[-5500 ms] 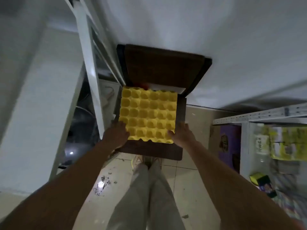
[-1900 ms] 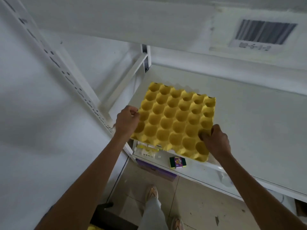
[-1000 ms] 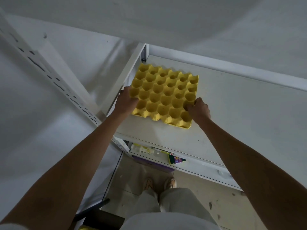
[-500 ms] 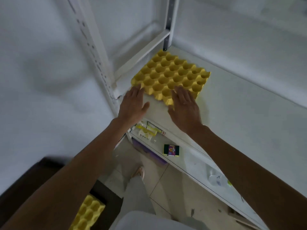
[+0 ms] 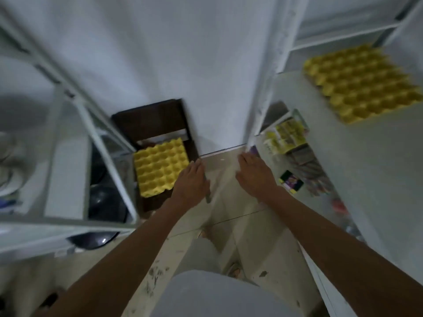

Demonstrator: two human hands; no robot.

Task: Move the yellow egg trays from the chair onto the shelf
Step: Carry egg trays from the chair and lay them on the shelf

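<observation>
One yellow egg tray lies flat on the white shelf at the upper right, with no hand on it. Another yellow egg tray rests on the seat of the dark brown chair below, left of centre. My left hand hovers open just right of the chair's tray, fingers spread, holding nothing. My right hand is open too, over the tiled floor beside the shelf's upright post. The picture is blurred by motion.
A white metal rack stands at the left with dark round items under it. A lower shelf level on the right holds yellow packets and a small dark box. My legs stand on the pale tiled floor.
Both hands have let go of the tray on the shelf and drawn back. My view has swung left and down, so the chair and its tray are now centred.
</observation>
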